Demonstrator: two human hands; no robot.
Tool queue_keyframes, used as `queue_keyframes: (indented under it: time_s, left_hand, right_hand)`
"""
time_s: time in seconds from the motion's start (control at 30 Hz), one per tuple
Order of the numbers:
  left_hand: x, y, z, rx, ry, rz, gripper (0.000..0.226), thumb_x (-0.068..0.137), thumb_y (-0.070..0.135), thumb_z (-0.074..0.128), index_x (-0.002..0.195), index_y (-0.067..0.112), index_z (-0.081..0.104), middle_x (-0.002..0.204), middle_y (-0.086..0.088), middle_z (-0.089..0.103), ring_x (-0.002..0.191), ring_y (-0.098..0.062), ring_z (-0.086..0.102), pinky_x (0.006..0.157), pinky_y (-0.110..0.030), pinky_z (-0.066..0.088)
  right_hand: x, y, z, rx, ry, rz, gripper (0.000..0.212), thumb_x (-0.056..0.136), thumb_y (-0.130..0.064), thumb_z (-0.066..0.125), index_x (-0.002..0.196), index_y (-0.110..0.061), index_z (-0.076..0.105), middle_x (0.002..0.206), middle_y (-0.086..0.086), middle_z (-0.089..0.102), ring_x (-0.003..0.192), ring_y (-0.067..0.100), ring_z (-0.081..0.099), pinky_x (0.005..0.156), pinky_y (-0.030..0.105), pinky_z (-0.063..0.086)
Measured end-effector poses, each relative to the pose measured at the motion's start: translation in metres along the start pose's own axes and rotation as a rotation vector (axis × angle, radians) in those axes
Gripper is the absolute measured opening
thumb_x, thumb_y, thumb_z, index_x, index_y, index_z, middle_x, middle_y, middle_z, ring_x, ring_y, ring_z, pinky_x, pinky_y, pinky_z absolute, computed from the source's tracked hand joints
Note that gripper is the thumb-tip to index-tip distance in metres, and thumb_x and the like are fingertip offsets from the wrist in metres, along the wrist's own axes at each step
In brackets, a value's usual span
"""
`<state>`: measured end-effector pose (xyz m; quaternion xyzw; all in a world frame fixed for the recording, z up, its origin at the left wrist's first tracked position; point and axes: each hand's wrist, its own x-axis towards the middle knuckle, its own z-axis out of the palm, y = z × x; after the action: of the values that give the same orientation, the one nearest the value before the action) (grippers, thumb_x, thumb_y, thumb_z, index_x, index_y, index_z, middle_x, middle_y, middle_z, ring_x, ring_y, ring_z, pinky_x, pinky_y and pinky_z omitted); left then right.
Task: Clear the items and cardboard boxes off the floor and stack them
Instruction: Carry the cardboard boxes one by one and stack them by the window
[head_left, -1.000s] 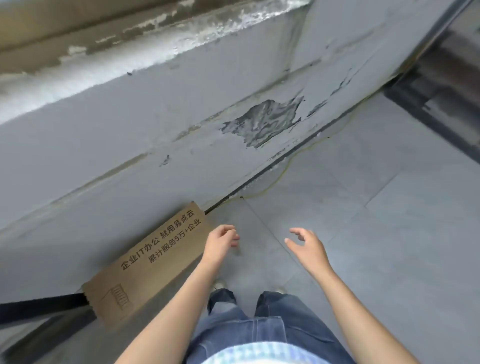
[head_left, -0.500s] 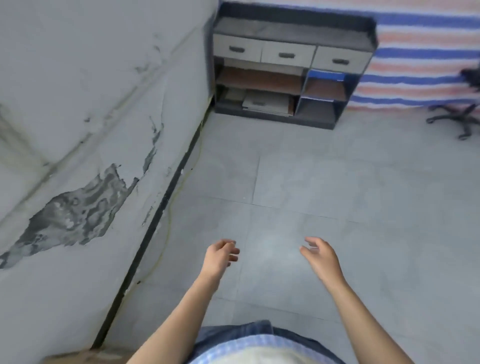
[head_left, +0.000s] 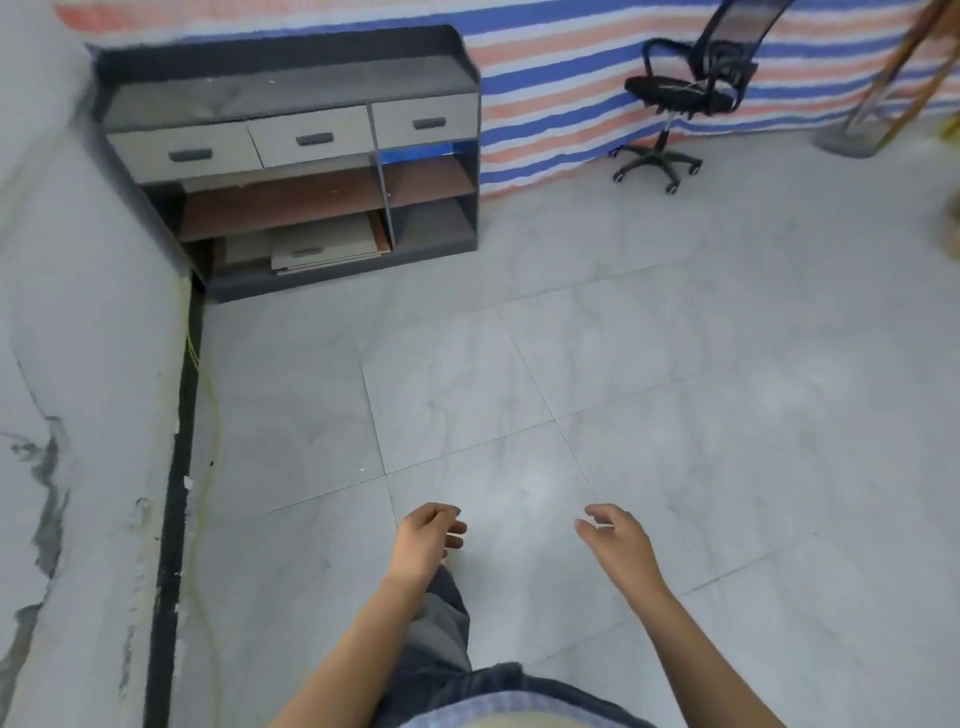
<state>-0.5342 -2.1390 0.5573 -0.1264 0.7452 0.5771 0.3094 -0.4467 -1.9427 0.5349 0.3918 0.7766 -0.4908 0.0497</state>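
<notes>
Head view swings away from the wall (head_left: 78, 364), and the cardboard box that leaned there just beside the left grip (head_left: 428, 535) a second ago is now out of sight, somewhere behind it. Both the left grip and the right grip (head_left: 615, 540) stay empty, with fingers loosely curled and a moderate gap between them, hovering over bare floor (head_left: 675, 415). Far ahead of the left grip stands a cabinet (head_left: 291, 93). Well beyond the right grip is an office chair (head_left: 685, 88). A tan shape (head_left: 948, 223) far to the right of the right grip might be cardboard, but I cannot tell. The turn looks like a search for the next item, with nothing within reach yet.
</notes>
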Motion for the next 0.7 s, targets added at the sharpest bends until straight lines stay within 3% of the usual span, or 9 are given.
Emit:
queue_keyframes:
  time_s: [0.17, 0.37, 0.7]
  left_hand:
    - [0.080, 0.069, -0.024, 0.039, -0.030, 0.057, 0.016, 0.094, 0.009, 0.047, 0.085, 0.008, 0.061, 0.081, -0.008, 0.065, 0.069, -0.019, 0.058, 0.067, -0.027, 0.043]
    - [0.170, 0.150, -0.038, -0.019, -0.050, 0.025, 0.019, 0.093, 0.008, 0.047, 0.079, 0.011, 0.059, 0.079, -0.007, 0.063, 0.069, -0.019, 0.057, 0.066, -0.027, 0.042]
    - [0.207, 0.163, 0.050, 0.188, -0.339, -0.104, 0.012, 0.091, 0.009, 0.051, 0.085, 0.007, 0.060, 0.080, -0.008, 0.064, 0.068, -0.020, 0.057, 0.066, -0.027, 0.042]
  right_hand:
    - [0.053, -0.051, 0.022, 0.061, 0.070, 0.038, 0.032, 0.091, -0.021, 0.056, 0.121, -0.011, 0.056, 0.130, 0.006, 0.050, 0.114, 0.018, 0.051, 0.092, 0.024, 0.037]
    - [0.094, -0.110, 0.019, 0.117, 0.210, 0.092, 0.033, 0.090, -0.019, 0.057, 0.122, -0.011, 0.055, 0.129, 0.006, 0.049, 0.103, 0.013, 0.047, 0.085, 0.023, 0.037]
    - [0.101, -0.076, 0.013, 0.128, 0.247, 0.375, 0.032, 0.092, -0.020, 0.053, 0.122, -0.013, 0.054, 0.126, 0.005, 0.054, 0.099, 0.011, 0.049, 0.083, 0.019, 0.039]
